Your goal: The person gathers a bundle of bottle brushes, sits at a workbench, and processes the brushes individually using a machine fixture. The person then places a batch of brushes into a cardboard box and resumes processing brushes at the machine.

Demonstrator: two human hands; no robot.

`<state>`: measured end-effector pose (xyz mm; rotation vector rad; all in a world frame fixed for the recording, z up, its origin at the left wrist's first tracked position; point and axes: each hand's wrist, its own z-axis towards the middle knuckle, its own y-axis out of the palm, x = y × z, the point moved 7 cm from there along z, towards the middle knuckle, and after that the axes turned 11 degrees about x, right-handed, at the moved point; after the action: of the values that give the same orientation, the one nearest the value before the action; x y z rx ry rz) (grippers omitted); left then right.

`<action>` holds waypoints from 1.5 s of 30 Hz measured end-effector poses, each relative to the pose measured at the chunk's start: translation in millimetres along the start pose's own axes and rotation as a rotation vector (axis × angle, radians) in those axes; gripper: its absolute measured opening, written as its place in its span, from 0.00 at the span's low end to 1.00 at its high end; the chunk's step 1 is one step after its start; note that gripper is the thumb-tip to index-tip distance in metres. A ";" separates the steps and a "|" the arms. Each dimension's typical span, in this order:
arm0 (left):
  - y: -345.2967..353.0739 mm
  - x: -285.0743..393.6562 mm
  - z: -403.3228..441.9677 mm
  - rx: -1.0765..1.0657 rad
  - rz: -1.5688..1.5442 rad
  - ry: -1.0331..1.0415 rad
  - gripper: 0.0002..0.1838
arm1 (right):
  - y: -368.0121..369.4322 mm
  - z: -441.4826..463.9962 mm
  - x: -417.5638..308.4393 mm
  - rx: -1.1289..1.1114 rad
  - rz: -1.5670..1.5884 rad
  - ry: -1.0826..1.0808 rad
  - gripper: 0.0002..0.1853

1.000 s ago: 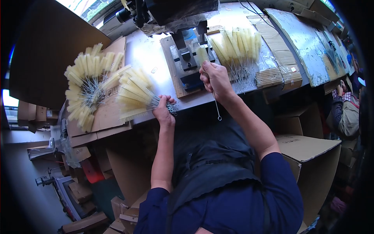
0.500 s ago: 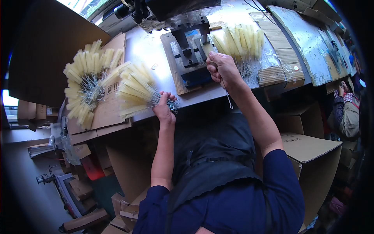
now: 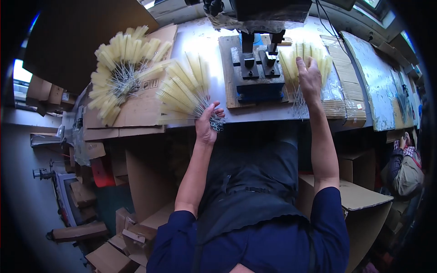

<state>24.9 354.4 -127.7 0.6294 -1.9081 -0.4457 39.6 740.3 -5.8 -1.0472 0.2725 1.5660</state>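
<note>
My left hand (image 3: 208, 123) is closed around the wire stems of a fanned bunch of bottle brushes (image 3: 180, 93). Their pale yellow bristle heads point up and left, and looped wire ends stick out below the fist. Over on the right, my right hand (image 3: 310, 82) lies on a pile of similar brushes (image 3: 324, 68), thumb and fingers apart. Part of that pile is hidden under the hand. Between my hands stands a small press with a black metal fixture (image 3: 258, 73) on a blue base.
A larger ring-shaped heap of brushes (image 3: 107, 68) rests on flattened cardboard (image 3: 141, 107) at the left. Cardboard strips (image 3: 348, 91) lie right of the pile. An open carton (image 3: 364, 198) stands below the bench. Another person (image 3: 405, 168) is at the far right.
My right hand has moved from the press fixture to the right-hand pile, and the single brush it held is no longer seen in it. My left hand still grips its bunch. The view has shifted.
</note>
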 end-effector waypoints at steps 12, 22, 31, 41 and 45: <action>33.9 -5.6 -75.3 -0.319 0.145 -0.107 0.31 | 84.9 -166.1 -125.2 -0.887 0.543 0.468 0.18; 33.1 -8.3 -104.3 -0.243 0.066 -0.111 0.24 | 67.2 -163.5 -117.9 -0.504 0.849 0.796 0.12; 7.6 -2.4 -75.5 -0.034 0.085 -0.009 0.23 | 55.0 -154.5 -93.6 -0.543 0.923 1.013 0.12; 8.7 2.1 -30.1 0.030 0.117 0.055 0.23 | 58.9 -124.2 -97.6 -0.694 0.936 1.164 0.21; 14.6 4.5 -13.7 0.063 0.115 0.101 0.21 | 61.0 -110.1 -99.0 -0.717 0.958 1.218 0.39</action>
<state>32.7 362.9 -110.8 0.5687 -1.8563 -0.2763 29.6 580.9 -18.1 -2.6626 1.2350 1.6258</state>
